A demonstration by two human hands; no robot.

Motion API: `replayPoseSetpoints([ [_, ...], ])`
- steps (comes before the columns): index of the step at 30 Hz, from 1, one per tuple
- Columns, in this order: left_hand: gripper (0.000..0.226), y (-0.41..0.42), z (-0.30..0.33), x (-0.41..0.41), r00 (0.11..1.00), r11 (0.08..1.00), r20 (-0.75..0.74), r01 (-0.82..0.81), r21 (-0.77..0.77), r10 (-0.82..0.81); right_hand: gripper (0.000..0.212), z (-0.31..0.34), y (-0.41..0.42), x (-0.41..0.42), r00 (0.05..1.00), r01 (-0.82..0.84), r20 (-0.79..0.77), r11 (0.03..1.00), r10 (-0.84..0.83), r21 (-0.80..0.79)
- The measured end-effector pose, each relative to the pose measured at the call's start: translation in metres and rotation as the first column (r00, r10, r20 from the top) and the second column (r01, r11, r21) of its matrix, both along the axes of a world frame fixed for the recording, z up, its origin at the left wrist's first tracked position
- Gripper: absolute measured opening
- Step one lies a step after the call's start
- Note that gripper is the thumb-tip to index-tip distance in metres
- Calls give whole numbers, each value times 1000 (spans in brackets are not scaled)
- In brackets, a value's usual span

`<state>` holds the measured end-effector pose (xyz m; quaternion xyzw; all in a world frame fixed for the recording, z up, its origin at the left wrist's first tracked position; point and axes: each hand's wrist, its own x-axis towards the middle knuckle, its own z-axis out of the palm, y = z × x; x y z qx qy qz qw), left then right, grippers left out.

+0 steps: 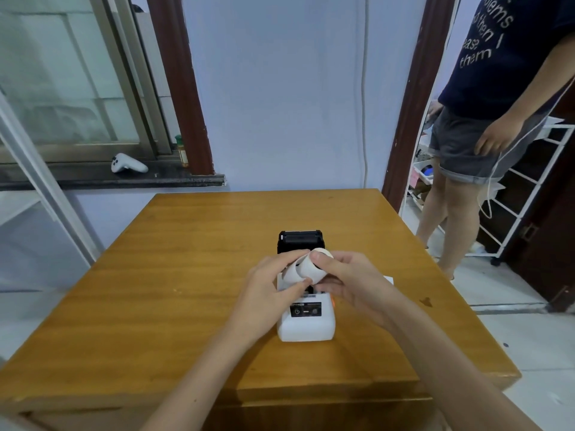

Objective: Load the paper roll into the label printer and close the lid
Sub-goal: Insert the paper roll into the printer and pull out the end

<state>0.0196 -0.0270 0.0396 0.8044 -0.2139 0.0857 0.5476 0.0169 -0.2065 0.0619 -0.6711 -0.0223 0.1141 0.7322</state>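
A white label printer (pixel 306 326) sits in the middle of the wooden table (pixel 186 275), its black lid (pixel 300 241) standing open at the far end. A white paper roll (pixel 306 269) is held just above the printer's open bay. My left hand (pixel 267 293) pinches the roll's loose paper end on the left. My right hand (pixel 348 281) grips the roll from the right, thumb on top. The bay itself is mostly hidden behind my hands and the roll.
A person stands at the right by a doorway (pixel 479 135), beside a white wire rack (pixel 535 194). A white game controller (pixel 127 164) and a small bottle (pixel 182 150) rest on the dark windowsill at the left. A small white paper piece (pixel 387 279) lies behind my right hand.
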Motion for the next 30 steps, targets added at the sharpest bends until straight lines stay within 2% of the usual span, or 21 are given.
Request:
replayPoseSetpoints([
  [2,47,0,-1,-1,998,1000,58,-3,16,2,33,-1,-2,-1,1000,11,-18,999,-10,40],
  [6,16,3,-10,2,980,995,173,-92,-49,99,25,0,-6,-3,997,70,-50,988,-63,136],
  [10,21,5,-13,1,961,988,229,-153,-26,154,27,-2,-10,-3,994,106,-52,981,-99,165],
  [13,15,5,-13,-2,947,986,275,-168,-17,166,29,-3,-13,-3,992,121,-56,977,-113,174],
  [17,16,1,-15,-7,923,990,376,-114,78,77,40,-5,-11,-5,992,118,-70,976,-107,184],
  [20,18,-4,-13,-8,939,995,344,-39,96,4,36,-3,-3,-7,995,87,-59,973,-76,215],
  [23,27,-3,-4,-8,953,991,300,1,131,-40,29,2,3,-7,990,129,-86,949,-109,288],
  [26,42,-2,-1,-11,963,989,260,39,140,-75,36,3,6,-6,990,133,-96,938,-107,319],
  [30,14,-5,-1,-9,976,998,210,-57,11,53,42,2,12,-8,993,112,-76,945,-93,308],
])
